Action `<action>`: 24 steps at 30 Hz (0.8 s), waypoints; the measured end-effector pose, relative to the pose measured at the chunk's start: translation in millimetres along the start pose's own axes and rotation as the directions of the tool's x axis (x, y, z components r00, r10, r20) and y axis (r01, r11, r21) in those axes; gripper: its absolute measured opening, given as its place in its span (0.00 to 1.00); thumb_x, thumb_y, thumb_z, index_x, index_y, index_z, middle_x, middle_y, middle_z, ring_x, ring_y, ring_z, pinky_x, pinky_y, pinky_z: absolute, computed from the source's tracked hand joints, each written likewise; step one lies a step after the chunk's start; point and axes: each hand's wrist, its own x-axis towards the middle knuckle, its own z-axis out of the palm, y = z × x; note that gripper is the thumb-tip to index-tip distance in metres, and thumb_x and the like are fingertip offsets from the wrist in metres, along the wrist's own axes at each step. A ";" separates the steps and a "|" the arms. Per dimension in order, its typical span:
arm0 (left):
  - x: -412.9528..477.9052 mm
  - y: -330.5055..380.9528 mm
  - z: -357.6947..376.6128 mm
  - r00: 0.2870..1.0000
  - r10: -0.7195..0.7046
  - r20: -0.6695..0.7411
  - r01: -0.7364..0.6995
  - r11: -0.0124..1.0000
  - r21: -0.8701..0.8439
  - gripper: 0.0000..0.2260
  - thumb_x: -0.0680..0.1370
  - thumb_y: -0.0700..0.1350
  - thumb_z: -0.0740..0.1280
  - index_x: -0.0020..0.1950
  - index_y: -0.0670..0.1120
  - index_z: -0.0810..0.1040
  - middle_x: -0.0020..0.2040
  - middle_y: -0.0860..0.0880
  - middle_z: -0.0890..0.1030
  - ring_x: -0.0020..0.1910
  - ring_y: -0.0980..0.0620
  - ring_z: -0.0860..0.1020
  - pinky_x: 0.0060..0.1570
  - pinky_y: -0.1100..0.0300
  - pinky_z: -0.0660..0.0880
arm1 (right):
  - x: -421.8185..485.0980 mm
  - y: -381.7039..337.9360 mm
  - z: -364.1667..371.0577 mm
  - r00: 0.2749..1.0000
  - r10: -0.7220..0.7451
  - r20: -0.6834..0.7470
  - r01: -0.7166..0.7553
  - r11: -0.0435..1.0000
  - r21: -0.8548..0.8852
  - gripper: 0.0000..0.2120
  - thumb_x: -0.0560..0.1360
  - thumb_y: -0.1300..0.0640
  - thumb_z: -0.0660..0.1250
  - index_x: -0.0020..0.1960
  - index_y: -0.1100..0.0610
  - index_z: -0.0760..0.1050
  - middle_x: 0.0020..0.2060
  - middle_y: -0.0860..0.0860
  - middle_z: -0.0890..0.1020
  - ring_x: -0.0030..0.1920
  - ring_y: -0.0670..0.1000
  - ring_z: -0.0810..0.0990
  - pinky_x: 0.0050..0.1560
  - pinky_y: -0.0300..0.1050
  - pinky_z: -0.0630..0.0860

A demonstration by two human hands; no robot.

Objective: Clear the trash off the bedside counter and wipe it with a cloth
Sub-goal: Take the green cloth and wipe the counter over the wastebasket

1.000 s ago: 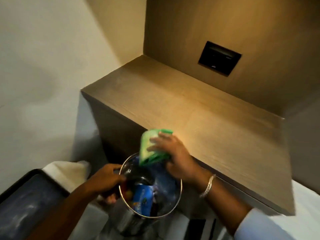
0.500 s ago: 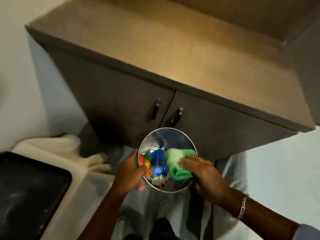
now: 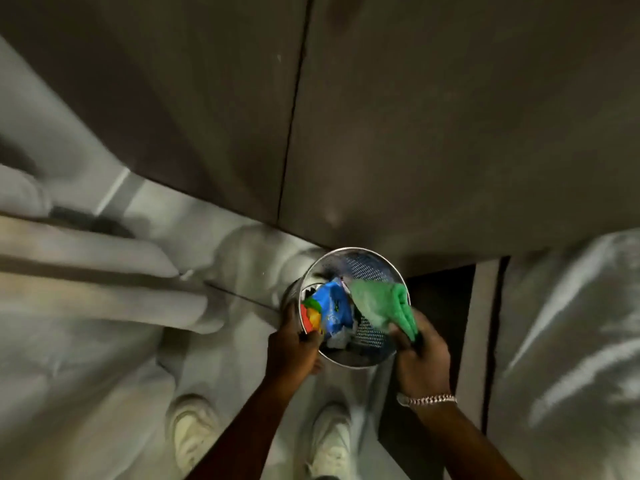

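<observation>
A round metal mesh trash bin (image 3: 363, 265) is low down in front of the cabinet. Inside it lie a blue wrapper (image 3: 333, 304), a red and yellow wrapper (image 3: 311, 317) and some crumpled white paper. My left hand (image 3: 294, 344) grips the bin's left rim. My right hand (image 3: 420, 355) is at the right rim, holding a green cloth (image 3: 382, 306) that drapes over the bin's opening. The counter top is out of view.
Dark brown cabinet doors (image 3: 415, 116) fill the upper view, close behind the bin. White bedding (image 3: 86, 289) bunches on the left, more white fabric (image 3: 571, 341) on the right. My pale shoes (image 3: 329, 441) stand on the floor below the bin.
The view has tilted down from the counter top to the cabinet front and floor. The bin has gone lower, both hands staying on it, the green cloth still in my right hand.
</observation>
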 end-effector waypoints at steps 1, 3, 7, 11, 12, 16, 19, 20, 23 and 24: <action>-1.0 -8.4 9.4 1.000 -0.009 -0.006 0.008 0.999 -0.038 0.26 0.75 0.46 0.68 0.71 0.61 0.65 0.43 0.43 0.86 0.31 0.40 0.85 0.33 0.44 0.84 | -0.3 4.7 0.5 1.000 -0.008 -0.002 0.008 1.000 0.015 0.18 0.70 0.72 0.71 0.59 0.63 0.78 0.54 0.57 0.83 0.55 0.58 0.81 0.60 0.42 0.75; -9.5 -10.6 22.6 0.996 -0.089 0.009 0.090 0.989 -0.114 0.28 0.76 0.45 0.68 0.72 0.60 0.63 0.42 0.44 0.84 0.30 0.45 0.84 0.30 0.50 0.83 | -3.9 1.9 -5.5 0.994 -0.104 0.034 0.105 0.994 -0.022 0.24 0.68 0.77 0.70 0.59 0.58 0.77 0.57 0.56 0.81 0.59 0.59 0.80 0.64 0.51 0.74; -62.2 33.7 13.8 0.961 -0.269 0.064 0.275 0.908 -0.314 0.15 0.79 0.54 0.62 0.64 0.51 0.74 0.50 0.40 0.83 0.44 0.40 0.82 0.44 0.48 0.81 | -33.0 -55.0 -32.4 0.945 -0.265 0.189 0.285 0.955 -0.084 0.30 0.66 0.79 0.68 0.60 0.53 0.77 0.65 0.57 0.76 0.66 0.57 0.75 0.69 0.46 0.69; -144.2 109.4 -66.6 0.918 -0.217 0.332 0.396 0.459 -0.795 0.23 0.78 0.60 0.59 0.53 0.43 0.84 0.48 0.39 0.86 0.44 0.42 0.84 0.45 0.48 0.81 | -74.3 -171.7 -67.4 0.818 -0.393 0.421 0.388 0.916 0.100 0.28 0.63 0.72 0.64 0.58 0.52 0.81 0.71 0.55 0.71 0.72 0.47 0.70 0.70 0.40 0.68; -167.3 128.3 -94.5 0.934 -0.154 0.324 0.358 0.412 -0.838 0.20 0.77 0.55 0.62 0.57 0.41 0.82 0.51 0.37 0.85 0.46 0.41 0.84 0.47 0.47 0.81 | -87.8 -207.1 -74.5 0.783 -0.421 0.458 0.393 0.905 0.160 0.26 0.63 0.69 0.65 0.58 0.52 0.81 0.72 0.54 0.70 0.73 0.46 0.68 0.70 0.38 0.66; -248.0 193.5 -196.7 0.998 0.022 0.051 0.036 0.448 -0.894 0.17 0.71 0.37 0.66 0.60 0.41 0.80 0.51 0.37 0.85 0.47 0.39 0.85 0.42 0.47 0.83 | -131.3 -339.6 -78.3 0.773 -0.363 0.521 0.093 0.876 0.473 0.29 0.68 0.58 0.68 0.69 0.52 0.71 0.71 0.53 0.73 0.72 0.51 0.70 0.71 0.47 0.67; -295.7 223.5 -267.8 0.966 0.162 -0.202 -0.257 0.490 -0.833 0.18 0.71 0.35 0.67 0.61 0.42 0.78 0.56 0.37 0.84 0.53 0.40 0.83 0.47 0.48 0.82 | -152.7 -425.1 -55.1 0.738 -0.345 0.580 0.007 0.863 0.505 0.24 0.71 0.62 0.74 0.64 0.50 0.74 0.61 0.52 0.81 0.61 0.52 0.80 0.61 0.51 0.78; -309.2 227.3 -293.4 0.937 0.141 -0.319 -0.345 0.509 -0.789 0.19 0.70 0.36 0.68 0.61 0.43 0.78 0.57 0.37 0.83 0.53 0.40 0.83 0.47 0.49 0.82 | -161.7 -448.6 -42.9 0.706 -0.395 0.588 0.068 0.864 0.499 0.22 0.71 0.64 0.74 0.62 0.50 0.75 0.58 0.51 0.82 0.58 0.50 0.82 0.59 0.50 0.79; -336.2 229.5 -360.1 0.796 0.056 -0.603 -0.481 0.664 -0.573 0.18 0.68 0.39 0.72 0.56 0.53 0.79 0.55 0.42 0.83 0.53 0.43 0.82 0.46 0.50 0.82 | -188.4 -509.5 -3.6 0.584 -0.488 0.649 0.214 0.864 0.457 0.21 0.71 0.65 0.74 0.60 0.49 0.76 0.56 0.52 0.83 0.56 0.49 0.82 0.55 0.47 0.80; -335.1 228.8 -373.9 0.737 0.040 -0.675 -0.474 0.742 -0.474 0.17 0.69 0.38 0.73 0.55 0.54 0.79 0.55 0.44 0.82 0.53 0.44 0.82 0.47 0.49 0.82 | -192.3 -520.6 13.1 0.565 -0.515 0.644 0.275 0.854 0.441 0.21 0.70 0.64 0.74 0.60 0.50 0.76 0.56 0.50 0.82 0.56 0.49 0.81 0.55 0.45 0.80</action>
